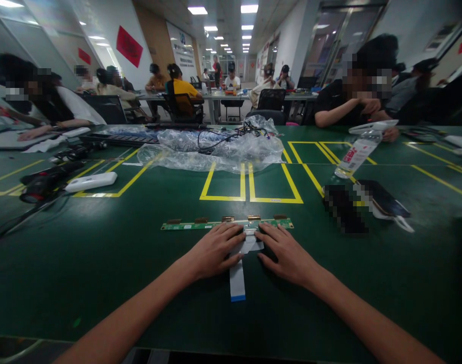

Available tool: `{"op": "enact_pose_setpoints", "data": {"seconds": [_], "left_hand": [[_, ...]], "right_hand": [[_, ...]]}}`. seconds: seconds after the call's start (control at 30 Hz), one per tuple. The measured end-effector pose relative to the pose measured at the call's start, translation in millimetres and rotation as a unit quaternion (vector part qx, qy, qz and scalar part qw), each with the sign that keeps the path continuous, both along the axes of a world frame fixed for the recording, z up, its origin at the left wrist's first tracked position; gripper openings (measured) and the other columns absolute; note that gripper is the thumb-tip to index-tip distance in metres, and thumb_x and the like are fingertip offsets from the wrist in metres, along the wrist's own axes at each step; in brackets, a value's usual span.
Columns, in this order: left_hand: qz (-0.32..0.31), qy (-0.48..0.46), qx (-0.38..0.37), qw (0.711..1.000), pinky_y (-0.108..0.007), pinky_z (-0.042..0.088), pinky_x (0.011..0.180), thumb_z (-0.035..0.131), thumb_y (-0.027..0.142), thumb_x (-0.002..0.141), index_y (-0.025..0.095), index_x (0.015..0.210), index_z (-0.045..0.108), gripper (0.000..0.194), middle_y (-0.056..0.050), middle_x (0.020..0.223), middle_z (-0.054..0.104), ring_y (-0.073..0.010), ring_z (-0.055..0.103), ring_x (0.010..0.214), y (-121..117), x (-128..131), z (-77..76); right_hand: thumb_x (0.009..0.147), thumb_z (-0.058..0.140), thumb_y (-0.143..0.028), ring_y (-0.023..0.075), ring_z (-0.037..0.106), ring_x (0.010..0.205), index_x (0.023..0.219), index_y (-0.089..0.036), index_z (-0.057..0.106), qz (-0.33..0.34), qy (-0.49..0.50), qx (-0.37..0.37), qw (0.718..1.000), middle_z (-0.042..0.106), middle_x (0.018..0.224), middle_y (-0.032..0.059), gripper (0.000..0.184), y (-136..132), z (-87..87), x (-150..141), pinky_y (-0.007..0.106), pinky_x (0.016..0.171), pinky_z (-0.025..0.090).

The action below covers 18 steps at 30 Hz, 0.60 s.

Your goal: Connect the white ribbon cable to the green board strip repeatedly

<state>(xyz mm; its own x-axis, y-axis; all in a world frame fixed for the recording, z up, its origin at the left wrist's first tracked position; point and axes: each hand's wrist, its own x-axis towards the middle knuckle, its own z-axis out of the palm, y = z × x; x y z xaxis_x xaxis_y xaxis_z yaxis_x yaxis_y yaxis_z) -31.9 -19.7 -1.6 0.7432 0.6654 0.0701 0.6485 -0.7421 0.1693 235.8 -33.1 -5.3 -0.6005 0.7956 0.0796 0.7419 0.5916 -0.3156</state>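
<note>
Below the frame's middle, the left hand [220, 248] and right hand [286, 251], thumbs spread from fingers, touch a green circuit board [189, 227] around a white ribbon cable [237, 282].

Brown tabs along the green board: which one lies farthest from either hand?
The leftmost tab, nearest the left end of the green board; each of the other four lies closer to the left hand or the right hand.
</note>
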Motion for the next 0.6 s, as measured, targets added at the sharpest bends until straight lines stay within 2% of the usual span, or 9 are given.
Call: {"op": "enact_pose_setpoints", "data": {"seconds": [0.07, 0.23, 0.6], "left_hand": [[-0.004, -0.01, -0.002, 1.0, -0.051, 0.031, 0.119, 0.044, 0.048, 0.101, 0.021, 0.15, 0.043, 0.056, -0.013, 0.157, 0.042, -0.0297, 0.036, 0.146, -1.1, 0.0, -0.2], [-0.007, -0.025, -0.011, 1.0, -0.051, 0.032, 0.119, 0.047, 0.046, 0.1, 0.024, 0.149, 0.045, 0.054, -0.01, 0.158, 0.041, -0.0291, 0.036, 0.146, 1.5, -2.1, -1.1], [-0.013, -0.014, -0.031, 0.999, -0.052, 0.029, 0.119, 0.05, 0.046, 0.099, 0.027, 0.154, 0.038, 0.059, -0.009, 0.161, 0.035, -0.0298, 0.033, 0.148, 3.0, -6.2, -1.0]], "right_hand": [[0.095, 0.056, -0.04, 0.0305, 0.032, 0.147, 0.148, -0.02, 0.048, 0.0, 0.001, -0.001, 1.0, 0.04, 0.158, 0.0143, 0.058, 0.4, 0.2, 0.6, 0.057, 0.121, 0.022], [0.096, 0.055, -0.041, 0.0298, 0.034, 0.147, 0.15, -0.018, 0.045, -0.005, -0.007, -0.003, 1.0, 0.042, 0.157, 0.0139, 0.06, 1.5, 1.7, 0.9, 0.056, 0.121, 0.023], [0.097, 0.054, -0.038, 0.0305, 0.037, 0.145, 0.147, -0.02, 0.05, 0.0, 0.008, 0.006, 1.0, 0.045, 0.155, 0.013, 0.054, 2.9, -0.2, 2.3, 0.058, 0.119, 0.027]]}}
